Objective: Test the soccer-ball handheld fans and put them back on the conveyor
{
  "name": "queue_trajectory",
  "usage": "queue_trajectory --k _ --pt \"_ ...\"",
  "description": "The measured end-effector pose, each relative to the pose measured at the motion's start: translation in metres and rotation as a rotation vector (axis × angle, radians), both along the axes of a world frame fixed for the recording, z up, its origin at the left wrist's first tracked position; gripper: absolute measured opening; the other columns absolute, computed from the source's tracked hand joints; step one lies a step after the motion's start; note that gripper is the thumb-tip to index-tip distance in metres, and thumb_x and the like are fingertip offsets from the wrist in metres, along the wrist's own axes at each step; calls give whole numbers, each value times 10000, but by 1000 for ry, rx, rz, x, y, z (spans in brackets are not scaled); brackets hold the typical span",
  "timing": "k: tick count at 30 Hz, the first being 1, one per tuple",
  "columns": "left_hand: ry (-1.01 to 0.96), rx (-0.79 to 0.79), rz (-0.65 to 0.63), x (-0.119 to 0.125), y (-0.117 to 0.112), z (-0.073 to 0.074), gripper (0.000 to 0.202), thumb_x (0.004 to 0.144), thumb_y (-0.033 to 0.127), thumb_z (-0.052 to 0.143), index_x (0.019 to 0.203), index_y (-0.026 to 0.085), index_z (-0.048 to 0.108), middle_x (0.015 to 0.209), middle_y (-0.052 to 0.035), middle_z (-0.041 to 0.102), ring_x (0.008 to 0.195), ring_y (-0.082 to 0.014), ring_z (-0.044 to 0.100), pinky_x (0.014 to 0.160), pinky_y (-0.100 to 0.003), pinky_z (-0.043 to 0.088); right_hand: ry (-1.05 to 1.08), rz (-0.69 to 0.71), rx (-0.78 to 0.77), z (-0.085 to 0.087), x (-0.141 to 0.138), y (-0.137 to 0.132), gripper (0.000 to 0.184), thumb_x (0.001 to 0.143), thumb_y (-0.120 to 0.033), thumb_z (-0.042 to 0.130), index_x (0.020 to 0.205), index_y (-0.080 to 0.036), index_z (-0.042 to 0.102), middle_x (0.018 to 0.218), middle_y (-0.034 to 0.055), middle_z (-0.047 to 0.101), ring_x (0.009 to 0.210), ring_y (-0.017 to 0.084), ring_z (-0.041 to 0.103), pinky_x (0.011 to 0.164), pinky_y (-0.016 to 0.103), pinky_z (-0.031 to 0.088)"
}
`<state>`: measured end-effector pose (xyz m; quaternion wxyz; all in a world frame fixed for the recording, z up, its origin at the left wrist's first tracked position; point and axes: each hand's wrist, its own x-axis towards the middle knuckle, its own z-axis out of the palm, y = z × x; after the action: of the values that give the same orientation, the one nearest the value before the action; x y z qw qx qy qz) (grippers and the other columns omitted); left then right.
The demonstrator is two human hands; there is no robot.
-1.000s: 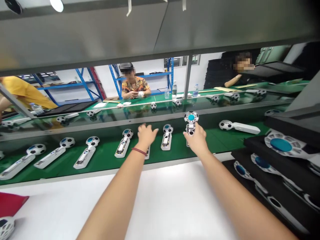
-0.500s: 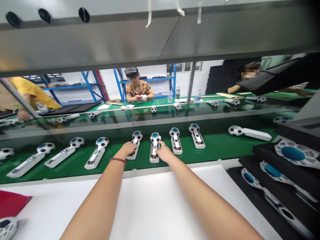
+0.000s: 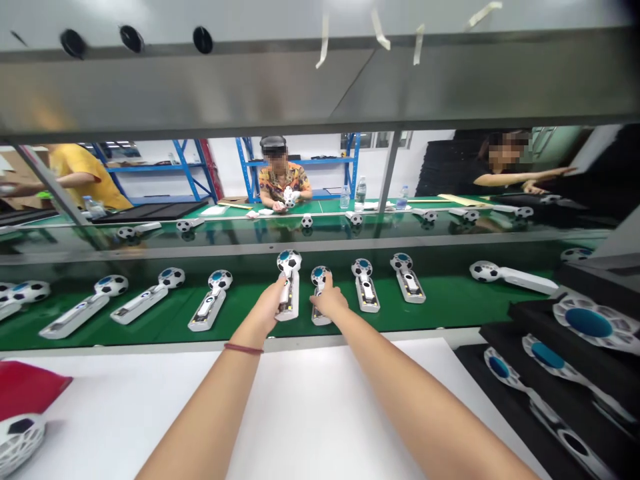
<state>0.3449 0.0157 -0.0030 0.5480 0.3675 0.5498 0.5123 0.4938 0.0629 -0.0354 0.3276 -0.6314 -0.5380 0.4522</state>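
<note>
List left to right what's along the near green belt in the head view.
ball-headed white unit → unit → unit → left hand → unit in it → right hand → unit → unit → unit

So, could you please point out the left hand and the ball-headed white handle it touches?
Left hand (image 3: 267, 308), head view, back of hand.
Ball-headed white handle (image 3: 293, 300), head view, exposed right side.
</note>
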Motion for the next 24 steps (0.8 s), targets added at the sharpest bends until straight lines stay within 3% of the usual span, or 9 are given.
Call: queue_trajectory --k 4,7,10,14,18,21,24 --pt "-157 143 23 9 -31 23 414 660 487 662 902 211 470 758 -4 617 635 -174 608 559 -271 471 272 113 58 8 20 -10 958 649 -276 692 1414 -176 124 1243 161 495 1128 292 502 941 421 396" --pt "-228 247 35 13 -50 43 533 610 547 679 965 226 444 878 -23 638 675 -197 629 589 -308 493 486 197 113 21 36 -31 705 728 -398 609 1335 -247 283 1144 72 579 962 205 605 837 326 483" --pt "-246 248 37 21 -65 51 622 562 582 707 974 182 468 790 -38 637 611 -198 619 539 -298 484 691 206 45 38 44 -59 544 745 -594 508 1105 -186 488 930 77 645 766 191 641 720 318 520" --pt "-207 275 14 36 -81 34 528 652 575 658 950 175 482 675 -8 612 561 -173 596 507 -257 454 905 207 -98 51 43 -93 645 600 -750 544 796 -136 563 623 65 626 517 155 572 484 251 457" --pt "-163 280 39 50 -90 5 493 702 540 641 1016 202 466 741 -6 623 624 -181 607 596 -289 475 826 100 160 37 39 -113 693 565 -813 508 718 -140 571 531 56 593 488 165 547 436 243 403" --pt "-133 372 11 53 -90 -17 577 665 484 703 1104 212 446 1017 -53 615 932 -231 594 823 -332 455 852 74 384 12 45 -114 677 525 -772 602 814 -159 585 767 89 661 751 244 620 609 311 485" --pt "-135 402 -133 48 -92 -36 753 619 413 761 1229 218 365 1258 -94 503 1180 -265 449 968 -337 364 885 225 385 -9 58 -110 695 489 -635 746 997 -200 556 1063 81 623 981 260 580 836 360 462"
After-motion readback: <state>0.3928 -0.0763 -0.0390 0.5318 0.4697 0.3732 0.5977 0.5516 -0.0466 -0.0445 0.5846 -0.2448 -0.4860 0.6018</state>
